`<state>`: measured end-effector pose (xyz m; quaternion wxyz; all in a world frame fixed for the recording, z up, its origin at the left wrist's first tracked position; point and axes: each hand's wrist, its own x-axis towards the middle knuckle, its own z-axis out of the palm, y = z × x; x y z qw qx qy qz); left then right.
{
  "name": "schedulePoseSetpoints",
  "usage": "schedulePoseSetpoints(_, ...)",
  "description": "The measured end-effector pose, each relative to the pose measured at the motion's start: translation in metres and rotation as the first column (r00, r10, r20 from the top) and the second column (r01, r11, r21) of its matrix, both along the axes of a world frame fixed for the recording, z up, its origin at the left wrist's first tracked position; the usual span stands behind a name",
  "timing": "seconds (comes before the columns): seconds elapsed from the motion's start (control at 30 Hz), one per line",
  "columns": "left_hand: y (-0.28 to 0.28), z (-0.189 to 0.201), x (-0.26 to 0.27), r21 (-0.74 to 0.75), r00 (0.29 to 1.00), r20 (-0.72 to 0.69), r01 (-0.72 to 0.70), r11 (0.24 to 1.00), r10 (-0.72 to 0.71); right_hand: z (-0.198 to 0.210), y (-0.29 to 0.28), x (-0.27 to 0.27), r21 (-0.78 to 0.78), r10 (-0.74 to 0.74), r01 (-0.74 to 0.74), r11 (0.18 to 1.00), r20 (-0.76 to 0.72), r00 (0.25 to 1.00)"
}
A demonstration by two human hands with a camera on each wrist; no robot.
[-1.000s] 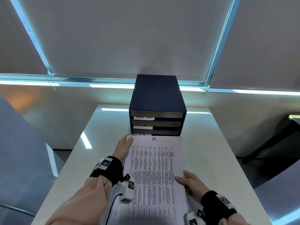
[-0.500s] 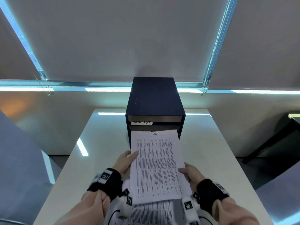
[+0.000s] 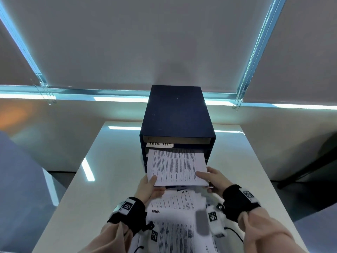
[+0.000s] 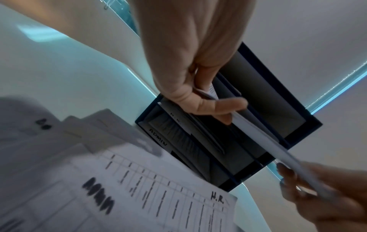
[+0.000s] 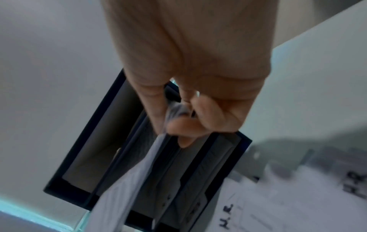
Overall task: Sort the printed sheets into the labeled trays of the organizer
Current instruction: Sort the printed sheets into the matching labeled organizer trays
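A dark blue organizer (image 3: 177,114) with stacked trays stands at the far middle of the white table (image 3: 109,161); its top tray bears a "TASK LIST" label (image 3: 160,144). A printed sheet (image 3: 176,166) lies with its far edge inside the second slot. My left hand (image 3: 148,185) pinches its near left corner, my right hand (image 3: 212,178) its near right corner. The left wrist view shows my left hand (image 4: 204,100) pinching the sheet (image 4: 264,138) in front of the trays marked "ADMIN" (image 4: 158,137) and "H.R.". The right wrist view has my right hand (image 5: 178,119) pinching the sheet (image 5: 127,188).
A loose pile of printed sheets (image 3: 175,220) marked "H.R." and "ADMIN" lies on the table between my forearms. Closed grey blinds (image 3: 145,42) hang behind the table. Dark furniture (image 3: 310,165) stands at the right.
Both hands carried the sheet marked "I.T." forward from above the pile to the organizer; its far edge has gone into the slot under "TASK LIST". The pile below is now uncovered.
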<state>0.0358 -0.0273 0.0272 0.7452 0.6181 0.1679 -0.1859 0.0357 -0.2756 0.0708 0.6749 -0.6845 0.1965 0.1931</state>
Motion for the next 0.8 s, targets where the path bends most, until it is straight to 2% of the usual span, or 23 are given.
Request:
schedulePoseSetpoints(0.07, -0.005, 0.000, 0.013, 0.018, 0.999, -0.002, -0.051, 0.999, 0.051, -0.014, -0.004, 0.006, 0.099, -0.073, 0.076, 0.992, -0.032, 0.997)
schedulePoseSetpoints(0.13, -0.009, 0.005, 0.033, -0.026, 0.990, -0.036, -0.136, 0.990, 0.135, -0.020, -0.002, 0.024, 0.277, -0.218, 0.229, 0.933, -0.069, 0.974)
schedulePoseSetpoints(0.2, -0.012, 0.017, 0.053, -0.186, 0.982, -0.056, -0.186, 0.965, 0.179, -0.020, 0.007, 0.049, 0.445, -0.359, 0.366, 0.817, -0.103, 0.927)
schedulePoseSetpoints(0.23, -0.013, 0.025, 0.061, -0.295, 0.981, -0.054, -0.196, 0.935, 0.189, -0.016, 0.012, 0.060, 0.502, -0.399, 0.391, 0.771, -0.096, 0.912)
schedulePoseSetpoints(0.27, -0.014, 0.032, 0.067, -0.371, 0.978, -0.049, -0.206, 0.905, 0.203, -0.012, 0.018, 0.071, 0.527, -0.415, 0.394, 0.753, -0.085, 0.906)
schedulePoseSetpoints(0.3, -0.016, 0.039, 0.071, -0.387, 0.978, -0.030, -0.201, 0.900, 0.206, -0.009, 0.024, 0.079, 0.536, -0.408, 0.375, 0.756, -0.063, 0.911)
schedulePoseSetpoints(0.33, -0.016, 0.043, 0.072, -0.342, 0.983, 0.010, -0.169, 0.924, 0.183, -0.006, 0.028, 0.083, 0.545, -0.382, 0.350, 0.762, -0.058, 0.923)
schedulePoseSetpoints(0.4, -0.013, 0.047, 0.064, -0.123, 0.994, 0.084, -0.059, 0.991, 0.070, -0.006, 0.032, 0.080, 0.541, -0.296, 0.276, 0.794, -0.051, 0.954)
schedulePoseSetpoints(0.43, -0.010, 0.045, 0.055, -0.005, 0.995, 0.098, 0.009, 1.000, -0.009, -0.010, 0.031, 0.073, 0.509, -0.241, 0.224, 0.831, -0.034, 0.970)
schedulePoseSetpoints(0.5, 0.001, 0.032, 0.034, 0.184, 0.978, 0.096, 0.167, 0.969, -0.187, -0.020, 0.030, 0.050, 0.402, -0.131, 0.126, 0.907, -0.015, 0.991)
schedulePoseSetpoints(0.53, 0.007, 0.022, 0.023, 0.296, 0.954, 0.092, 0.248, 0.922, -0.286, -0.026, 0.029, 0.034, 0.346, -0.082, 0.085, 0.935, -0.024, 0.996)
schedulePoseSetpoints(0.57, 0.013, 0.011, 0.010, 0.452, 0.913, 0.081, 0.323, 0.831, -0.399, -0.036, 0.028, 0.016, 0.286, -0.034, 0.045, 0.957, -0.044, 0.998)
schedulePoseSetpoints(0.6, 0.019, -0.002, -0.001, 0.629, 0.854, 0.042, 0.381, 0.677, -0.519, -0.046, 0.026, -0.004, 0.214, 0.019, -0.003, 0.977, -0.070, 0.997)
schedulePoseSetpoints(0.63, 0.025, -0.014, -0.012, 0.769, 0.784, -0.027, 0.412, 0.488, -0.620, -0.060, 0.023, -0.022, 0.121, 0.071, -0.058, 0.991, -0.105, 0.992)
schedulePoseSetpoints(0.67, 0.030, -0.025, -0.023, 0.853, 0.720, -0.112, 0.424, 0.306, -0.684, -0.073, 0.021, -0.040, 0.019, 0.123, -0.122, 0.992, -0.140, 0.982)
schedulePoseSetpoints(0.7, 0.035, -0.034, -0.033, 0.895, 0.672, -0.189, 0.419, 0.157, -0.716, -0.087, 0.018, -0.058, -0.068, 0.159, -0.173, 0.983, -0.172, 0.972)
schedulePoseSetpoints(0.73, 0.038, -0.043, -0.042, 0.917, 0.643, -0.244, 0.397, 0.044, -0.726, -0.100, 0.016, -0.073, -0.135, 0.172, -0.201, 0.970, -0.197, 0.965)
schedulePoseSetpoints(0.77, 0.040, -0.050, -0.049, 0.929, 0.632, -0.275, 0.369, -0.030, -0.725, -0.111, 0.013, -0.087, -0.185, 0.171, -0.210, 0.960, -0.208, 0.963)
schedulePoseSetpoints(0.8, 0.041, -0.057, -0.054, 0.937, 0.634, -0.279, 0.343, -0.062, -0.721, -0.119, 0.011, -0.098, -0.216, 0.157, -0.202, 0.955, -0.207, 0.966)
